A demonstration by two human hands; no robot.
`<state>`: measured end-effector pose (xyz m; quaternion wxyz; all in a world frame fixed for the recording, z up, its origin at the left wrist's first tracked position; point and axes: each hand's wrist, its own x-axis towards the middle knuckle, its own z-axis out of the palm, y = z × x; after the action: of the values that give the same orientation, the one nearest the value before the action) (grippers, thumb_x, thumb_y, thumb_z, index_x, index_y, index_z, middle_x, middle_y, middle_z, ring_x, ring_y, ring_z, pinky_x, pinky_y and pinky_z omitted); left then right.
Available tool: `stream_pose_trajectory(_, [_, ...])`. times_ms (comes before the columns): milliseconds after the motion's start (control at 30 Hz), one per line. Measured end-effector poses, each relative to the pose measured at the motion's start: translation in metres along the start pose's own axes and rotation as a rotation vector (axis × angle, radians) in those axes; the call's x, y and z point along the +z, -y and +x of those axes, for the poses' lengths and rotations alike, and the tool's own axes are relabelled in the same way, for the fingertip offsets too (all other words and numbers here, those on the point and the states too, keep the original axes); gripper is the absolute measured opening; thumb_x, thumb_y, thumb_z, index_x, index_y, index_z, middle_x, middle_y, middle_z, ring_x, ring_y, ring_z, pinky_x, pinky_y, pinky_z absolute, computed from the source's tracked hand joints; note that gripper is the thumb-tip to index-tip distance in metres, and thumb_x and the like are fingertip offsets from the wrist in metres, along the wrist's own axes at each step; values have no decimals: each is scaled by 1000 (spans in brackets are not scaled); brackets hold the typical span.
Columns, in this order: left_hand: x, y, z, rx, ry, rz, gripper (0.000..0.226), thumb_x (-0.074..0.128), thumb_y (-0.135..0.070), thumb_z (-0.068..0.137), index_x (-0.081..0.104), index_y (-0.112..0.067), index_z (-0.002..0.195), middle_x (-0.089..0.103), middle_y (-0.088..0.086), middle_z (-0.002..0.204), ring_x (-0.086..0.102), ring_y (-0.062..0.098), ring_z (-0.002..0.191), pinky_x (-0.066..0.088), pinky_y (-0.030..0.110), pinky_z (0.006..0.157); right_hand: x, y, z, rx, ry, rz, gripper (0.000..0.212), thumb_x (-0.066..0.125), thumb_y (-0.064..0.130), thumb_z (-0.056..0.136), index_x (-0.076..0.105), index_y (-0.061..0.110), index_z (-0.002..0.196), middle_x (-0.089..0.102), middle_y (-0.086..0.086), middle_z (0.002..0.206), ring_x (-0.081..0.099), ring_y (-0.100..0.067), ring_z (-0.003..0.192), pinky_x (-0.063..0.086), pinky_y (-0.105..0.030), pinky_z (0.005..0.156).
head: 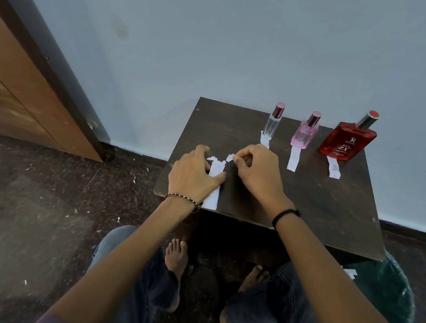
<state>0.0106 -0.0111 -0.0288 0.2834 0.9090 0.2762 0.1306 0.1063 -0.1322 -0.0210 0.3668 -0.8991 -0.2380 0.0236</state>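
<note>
A white paper strip (pixel 213 187) lies on the dark wooden table (pixel 306 195) near its front left corner. My left hand (pixel 192 175) presses on the strip, thumb and fingers holding it against the table. My right hand (pixel 255 170) pinches a torn piece of white paper (pixel 229 158) at the strip's far end, between thumb and forefinger. The middle of the strip is hidden under my left hand.
At the table's back stand a clear perfume bottle (pixel 272 122), a pink bottle (pixel 305 134) and a red bottle (pixel 347 139), each with a white strip before it. A green bin (pixel 386 287) sits at the right. A wooden door (pixel 20 87) stands left.
</note>
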Motion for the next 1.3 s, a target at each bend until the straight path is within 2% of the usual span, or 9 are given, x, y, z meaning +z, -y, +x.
stream_pose_trajectory(167, [-10,2,5,-58,-5,-88,65,75,-39,74,54,-17,131,75,-9,86,68,21,96,47,31,78,19,4,8,-10,48,-56,9,65,8,97,74,5,95,63,-11,106,66,-25,93,55,-40,90])
stream_pose_trajectory(367, [-24,16,6,-122,-84,-254,67,81,-38,76,53,-13,132,75,-5,81,71,17,86,56,35,83,20,15,11,-130,214,-48,24,57,8,101,74,8,118,63,-8,116,62,-15,100,44,-18,87])
stream_pose_trajectory(533, [-34,25,13,-209,-95,-346,61,82,-35,77,55,-15,128,72,-12,76,62,-6,76,39,6,66,16,22,11,-105,215,96,36,48,-6,95,72,5,120,72,-11,114,68,-20,106,47,-17,91])
stream_pose_trajectory(600, [-35,28,16,-232,-82,-375,59,81,-34,78,55,-17,128,70,-16,73,58,-13,74,36,2,61,18,24,10,-103,242,150,46,43,-13,91,65,2,128,70,-12,120,65,-22,114,48,-20,98])
stream_pose_trajectory(700, [-35,32,20,-266,-57,-436,59,80,-35,79,55,-18,129,71,-15,76,60,-11,78,38,8,64,23,29,5,-148,345,162,59,40,-17,87,53,6,140,67,-9,131,56,-22,123,46,-29,105])
stream_pose_trajectory(833, [-33,37,21,-284,-61,-482,57,80,-36,79,56,-19,128,73,-12,79,64,-5,79,43,16,68,25,28,1,-111,437,289,57,37,-18,83,51,2,135,70,-11,118,64,-18,106,48,-12,93])
stream_pose_trajectory(1067, [-25,29,13,-163,-35,-355,56,82,-35,80,57,-14,126,73,-10,81,63,-2,77,43,10,68,20,11,-13,103,174,404,39,43,-11,89,61,7,120,73,-6,109,69,-14,105,54,-25,99])
stream_pose_trajectory(1200, [-21,18,6,-97,-15,-241,54,80,-41,82,60,-11,121,67,-7,78,67,16,84,52,29,79,17,12,-17,87,182,353,27,52,-2,96,63,8,117,73,-4,108,68,-11,105,51,-15,92])
stream_pose_trajectory(1300, [-22,16,3,-127,-46,-259,33,63,-35,96,64,-8,116,71,2,90,68,24,95,51,32,84,15,13,-20,99,185,326,25,51,-1,97,63,7,116,72,-6,110,67,-13,105,50,-15,90])
